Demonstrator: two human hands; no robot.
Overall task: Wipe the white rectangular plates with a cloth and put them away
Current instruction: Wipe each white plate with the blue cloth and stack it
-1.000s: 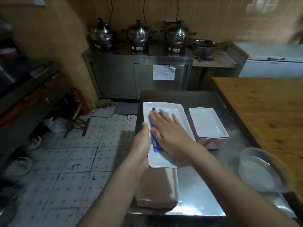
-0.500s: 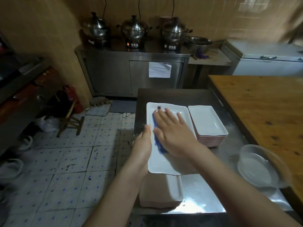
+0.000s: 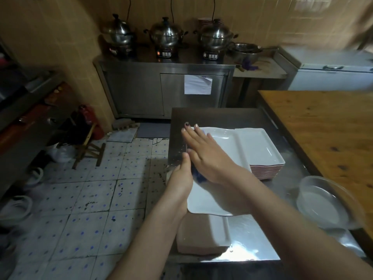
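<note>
Yellow tiles cover the kitchen walls. At the back, a steel cabinet (image 3: 141, 91) carries three lidded pots (image 3: 166, 34) on burners, and a sheet of paper (image 3: 197, 84) is stuck to its door. White floor (image 3: 80, 199) tiles with blue dots run along the left. A steel table (image 3: 214, 118) stands in the middle, with a wooden table (image 3: 323, 128) just beside it on the right and a white freezer (image 3: 331, 77) beyond.

A white rectangular plate (image 3: 222, 144) lies lengthwise over the left side of the steel table. Its near end covers the far part of a near stack (image 3: 201, 235) of plates at the table's front edge — whether it rests on that stack or is held just above it, I cannot tell. The left hand (image 3: 179, 178) grips the plate's left rim, with the thumb (image 3: 185, 158) on top and the other fingers hidden beneath. The right hand (image 3: 205, 156) lies flat on the plate, palm down. Its fingers (image 3: 191, 136) are straight and together, and they reach past the plate's far left corner. They press a blue cloth (image 3: 198, 176), of which only a bunched bit shows, between the two hands.

A right stack (image 3: 260, 146) of white plates with red-lined edges sits just right of the held plate, and their rims meet in this view. A clear glass bowl (image 3: 323, 203) sits at the near right, where the two tables meet.
</note>
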